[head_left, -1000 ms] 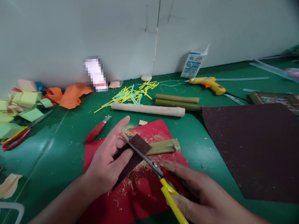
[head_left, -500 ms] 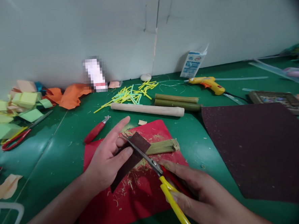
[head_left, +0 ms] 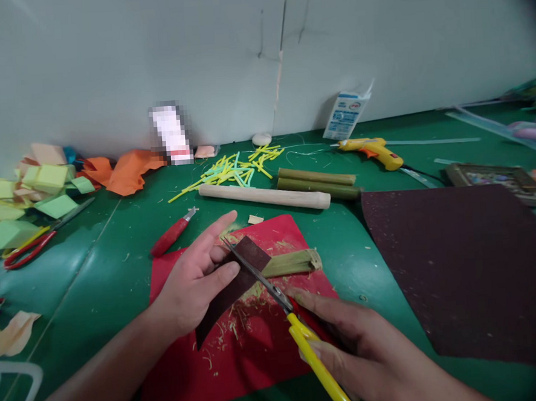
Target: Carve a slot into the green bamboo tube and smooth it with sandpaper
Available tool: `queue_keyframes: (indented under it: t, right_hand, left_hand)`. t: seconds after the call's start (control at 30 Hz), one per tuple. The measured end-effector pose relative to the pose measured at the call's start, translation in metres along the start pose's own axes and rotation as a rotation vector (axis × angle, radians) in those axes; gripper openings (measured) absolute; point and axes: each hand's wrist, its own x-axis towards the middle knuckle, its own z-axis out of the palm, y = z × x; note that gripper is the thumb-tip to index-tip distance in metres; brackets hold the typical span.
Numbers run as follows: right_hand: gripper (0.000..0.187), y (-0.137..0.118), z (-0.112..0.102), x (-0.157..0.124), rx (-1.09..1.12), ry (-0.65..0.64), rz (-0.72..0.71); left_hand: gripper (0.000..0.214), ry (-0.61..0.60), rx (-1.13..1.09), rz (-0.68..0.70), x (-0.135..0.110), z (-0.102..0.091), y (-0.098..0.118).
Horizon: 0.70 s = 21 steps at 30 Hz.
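My left hand (head_left: 195,283) pinches a dark brown strip of sandpaper (head_left: 236,278) between thumb and fingers, the forefinger stretched out. My right hand (head_left: 354,349) grips yellow-handled scissors (head_left: 284,308) whose blades lie across the strip's upper end. Both are above a red mat (head_left: 254,346) strewn with pale shavings. A split piece of bamboo (head_left: 294,262) lies on the mat just behind the blades.
A large dark sandpaper sheet (head_left: 463,267) covers the right of the green table. Behind the mat lie a wooden dowel (head_left: 263,196), two bamboo sticks (head_left: 319,183), a red-handled knife (head_left: 172,233), a yellow glue gun (head_left: 374,150), cut straws (head_left: 236,166). Coloured paper and red scissors (head_left: 30,245) sit left.
The scissors have slid a little farther along the strip and my right hand has dropped slightly. The strip's lower end hangs a bit lower. My left hand barely moved.
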Motion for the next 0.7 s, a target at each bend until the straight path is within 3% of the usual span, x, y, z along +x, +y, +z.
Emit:
queue_keyframes:
  t: [0.4, 0.5, 0.6, 0.7]
  right_hand:
    - [0.047, 0.000, 0.004, -0.002, 0.080, 0.015, 0.036]
    - [0.047, 0.001, -0.003, -0.006, 0.067, 0.134, 0.045]
    - [0.050, -0.001, -0.020, -0.014, -0.035, 0.306, 0.068]
    - [0.048, 0.002, -0.048, -0.026, -0.374, 0.596, 0.037]
  left_hand:
    - [0.064, -0.040, 0.096, -0.014, 0.002, -0.007, 0.004]
    - [0.051, 0.073, 0.393, 0.035, 0.008, -0.021, 0.010]
    - [0.038, 0.248, 0.871, 0.195, 0.017, -0.045, 0.013]
    - [0.037, 0.296, 1.262, 0.231, 0.025, -0.070, 0.011]
